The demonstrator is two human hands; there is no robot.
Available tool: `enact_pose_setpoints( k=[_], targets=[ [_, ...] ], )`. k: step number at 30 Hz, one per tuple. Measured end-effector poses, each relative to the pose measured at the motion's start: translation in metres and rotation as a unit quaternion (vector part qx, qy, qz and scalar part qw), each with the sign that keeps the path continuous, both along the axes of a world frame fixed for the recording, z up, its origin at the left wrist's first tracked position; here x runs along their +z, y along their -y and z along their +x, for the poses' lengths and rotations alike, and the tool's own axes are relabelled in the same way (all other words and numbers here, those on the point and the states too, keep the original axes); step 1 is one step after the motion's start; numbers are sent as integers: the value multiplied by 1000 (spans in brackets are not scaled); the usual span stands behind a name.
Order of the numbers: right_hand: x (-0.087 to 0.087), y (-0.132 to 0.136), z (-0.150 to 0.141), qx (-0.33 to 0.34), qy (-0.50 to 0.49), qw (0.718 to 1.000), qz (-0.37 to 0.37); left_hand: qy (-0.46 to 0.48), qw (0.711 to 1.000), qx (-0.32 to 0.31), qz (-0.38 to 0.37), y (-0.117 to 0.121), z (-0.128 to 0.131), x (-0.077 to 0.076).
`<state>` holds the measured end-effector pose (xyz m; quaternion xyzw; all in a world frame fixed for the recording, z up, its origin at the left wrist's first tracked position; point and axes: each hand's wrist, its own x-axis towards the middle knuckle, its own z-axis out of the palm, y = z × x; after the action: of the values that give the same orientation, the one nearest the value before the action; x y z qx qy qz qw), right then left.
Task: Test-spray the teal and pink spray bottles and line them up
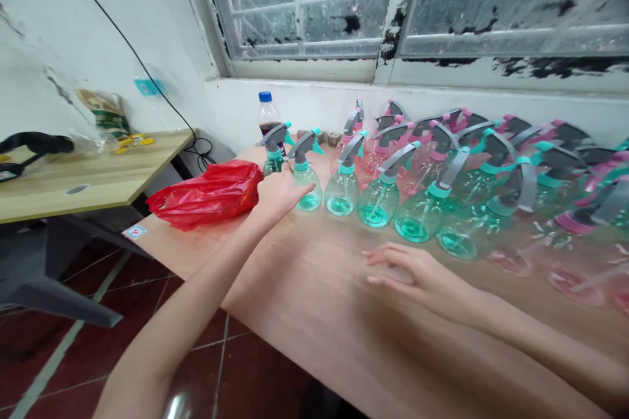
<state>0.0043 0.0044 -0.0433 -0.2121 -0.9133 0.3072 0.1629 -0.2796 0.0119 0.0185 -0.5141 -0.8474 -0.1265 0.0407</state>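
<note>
My left hand (281,192) is at the left end of a row of spray bottles, its thumb spread out to the right. It partly covers a dark green spray bottle (273,162), and I cannot tell whether it touches it. Just behind the thumb stands a clear green spray bottle (307,193) with a grey and turquoise trigger head. My right hand (407,270) hovers low over the table (304,294), fingers loosely curved, thumb apart, nothing in it. Nearest to it are a green spray bottle (415,226) and another green spray bottle (462,239).
A crumpled red plastic bag (209,193) lies on the left of the table. A cola bottle (266,111) with a blue cap stands behind. Several pink spray bottles (572,262) crowd the right side. A wooden desk (147,173) stands left, beside a black cable (132,46).
</note>
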Motion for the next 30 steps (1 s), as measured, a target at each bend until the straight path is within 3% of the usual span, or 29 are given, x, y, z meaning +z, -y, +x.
enact_pose_setpoints(
  k=[7,11,15,19,25,30],
  targets=[
    [18,-26,-62,-59,-57,996,25,-26,999,-6,-47,47,11,9],
    [9,-23,-85,-60,-89,994,33,-30,997,-43,-53,83,28,1],
    [-6,-11,-83,-15,-140,989,33,-23,995,-88,-49,112,56,-8],
    [-10,6,-50,-2,-155,987,31,-7,989,-137,-57,127,93,-11],
    [4,26,44,-59,-91,994,-19,75,965,-252,7,116,149,-18],
    [9,38,119,-118,-72,989,-54,210,889,-403,59,83,205,-18]
  ],
)
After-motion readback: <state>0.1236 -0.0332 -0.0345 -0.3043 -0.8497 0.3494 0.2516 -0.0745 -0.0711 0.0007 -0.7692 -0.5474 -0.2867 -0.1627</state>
